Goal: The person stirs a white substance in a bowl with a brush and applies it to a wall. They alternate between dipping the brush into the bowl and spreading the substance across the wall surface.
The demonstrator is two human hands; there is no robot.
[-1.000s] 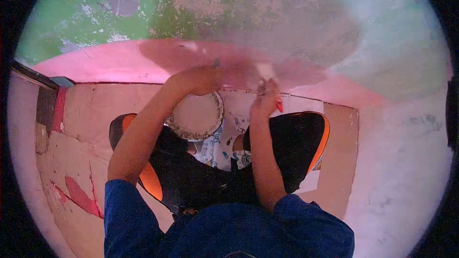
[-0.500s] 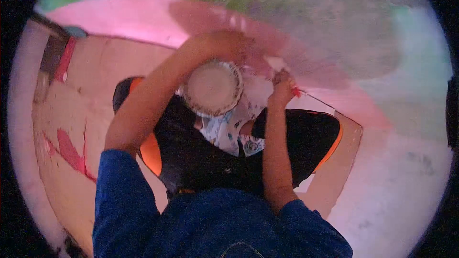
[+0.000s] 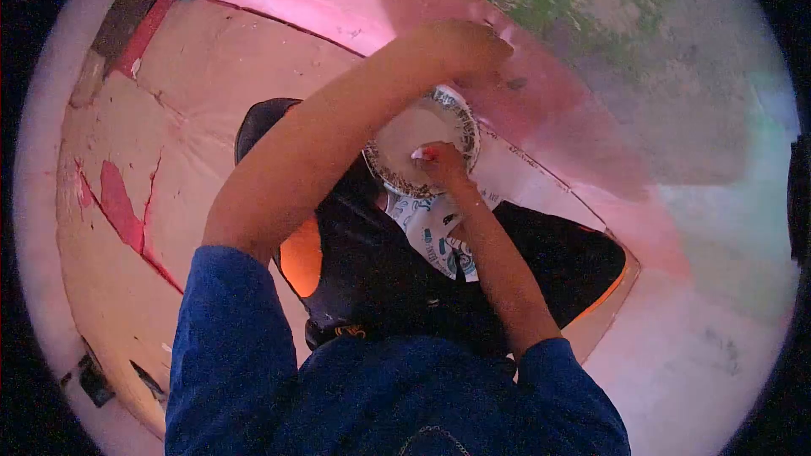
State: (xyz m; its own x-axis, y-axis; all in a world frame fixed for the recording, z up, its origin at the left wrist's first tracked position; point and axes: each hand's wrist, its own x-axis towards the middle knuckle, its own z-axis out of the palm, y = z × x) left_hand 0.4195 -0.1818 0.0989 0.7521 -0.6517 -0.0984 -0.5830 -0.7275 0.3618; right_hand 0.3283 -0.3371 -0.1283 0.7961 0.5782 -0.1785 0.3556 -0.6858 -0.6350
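My right hand [image 3: 448, 167] is closed, fingers together, over a round bucket [image 3: 470, 118] with a smeared rim. It grips a small red-handled scraper [image 3: 427, 154], its whitish part pointing left above the pale beige paste [image 3: 414, 131] that fills the bucket. My left hand [image 3: 477, 49] is beyond the bucket, against the pink band [image 3: 541, 105] of the painted wall; its fingers are mostly hidden behind the back of the hand. My left forearm passes over the bucket's left side. A patterned white cloth or paper [image 3: 431, 232] lies below the bucket, between my legs.
The wall is painted pink below and has a worn green and grey patch [image 3: 625, 17] above. Pinkish-beige sheeting [image 3: 211, 76] covers the floor at left, with torn openings showing red [image 3: 122, 203]. My knees [image 3: 566, 253] flank the bucket.
My right hand has moved from near the wall, left and down to over the bucket, carrying the scraper. My left hand stays by the wall, and the view has shifted.
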